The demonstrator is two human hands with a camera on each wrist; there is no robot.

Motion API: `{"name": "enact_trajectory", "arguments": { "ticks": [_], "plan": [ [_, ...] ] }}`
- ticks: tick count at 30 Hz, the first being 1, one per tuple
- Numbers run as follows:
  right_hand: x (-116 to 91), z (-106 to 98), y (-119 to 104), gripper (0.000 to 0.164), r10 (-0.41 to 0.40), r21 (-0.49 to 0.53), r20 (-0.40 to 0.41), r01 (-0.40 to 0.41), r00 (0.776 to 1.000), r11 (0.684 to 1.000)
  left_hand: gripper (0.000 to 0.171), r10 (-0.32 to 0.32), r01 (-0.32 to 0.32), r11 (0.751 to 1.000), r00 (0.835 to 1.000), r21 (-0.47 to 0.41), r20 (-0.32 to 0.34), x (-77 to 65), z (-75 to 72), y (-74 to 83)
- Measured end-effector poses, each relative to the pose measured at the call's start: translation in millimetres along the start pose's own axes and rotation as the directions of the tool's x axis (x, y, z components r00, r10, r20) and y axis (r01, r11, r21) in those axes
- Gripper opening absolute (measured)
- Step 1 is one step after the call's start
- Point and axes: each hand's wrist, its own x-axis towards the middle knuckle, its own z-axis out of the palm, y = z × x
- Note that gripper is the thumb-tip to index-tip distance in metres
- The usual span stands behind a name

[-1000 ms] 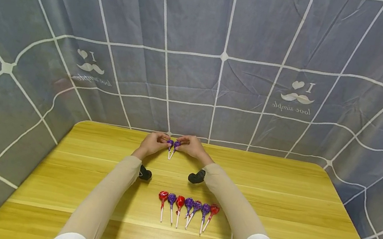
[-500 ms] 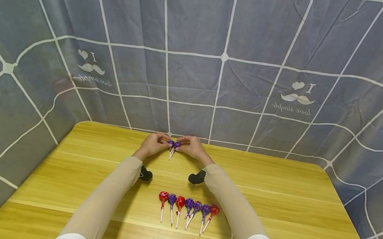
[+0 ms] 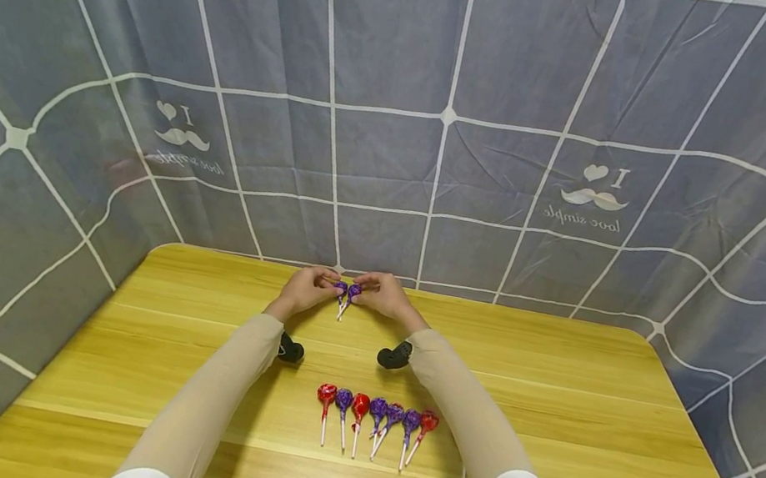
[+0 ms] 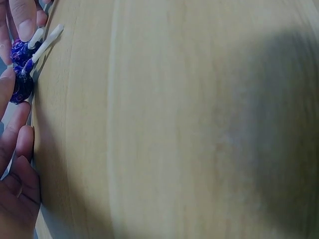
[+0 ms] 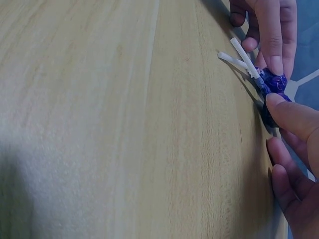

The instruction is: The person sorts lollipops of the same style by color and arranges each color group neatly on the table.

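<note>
At the table's far edge, my left hand (image 3: 305, 289) pinches a purple-wrapped lollipop (image 3: 341, 289) by its round head. Just right of it, a second purple lollipop (image 3: 355, 292) is pinched by my right hand (image 3: 383, 293). The two heads sit side by side, with their white sticks pointing back toward me and crossing near the ends. In the left wrist view, my left thumb and finger hold one purple head (image 4: 22, 88). The right wrist view has my right thumb (image 5: 294, 117) on the other head, whose lower part the fingers partly hide.
Closer to me lies a row of several red and purple lollipops, from a red one (image 3: 326, 393) at left to another red one (image 3: 428, 421) at right. The wooden table (image 3: 550, 419) meets a grey checked curtain (image 3: 383, 146) behind the hands.
The left lollipop has shifted very slightly right, bringing the two sticks across each other. Both hands stay almost in place, and the row has not moved.
</note>
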Motion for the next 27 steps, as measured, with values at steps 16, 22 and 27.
{"name": "enact_trajectory", "arguments": {
  "ticks": [16, 22, 27],
  "plan": [
    [-2.3, -1.5, -1.5, 0.035, 0.015, -0.003, -0.008, -0.015, 1.000, 1.000, 0.030, 0.024, -0.025, 0.999, 1.000, -0.041, -0.011, -1.4, -1.5, -1.4],
    [-4.6, -2.2, -0.8, 0.037, 0.017, 0.010, -0.003, -0.017, 1.000, 1.000, 0.030, 0.005, -0.005, 0.999, 1.000, -0.036, -0.010, -3.0, -2.6, -0.3],
    [-4.4, -2.4, 1.2, 0.036, 0.005, 0.012, -0.002, -0.005, 1.000, 1.000, 0.031, -0.015, 0.015, 0.999, 1.000, -0.030, -0.005, -3.6, -3.3, -0.1]
  ]
}}
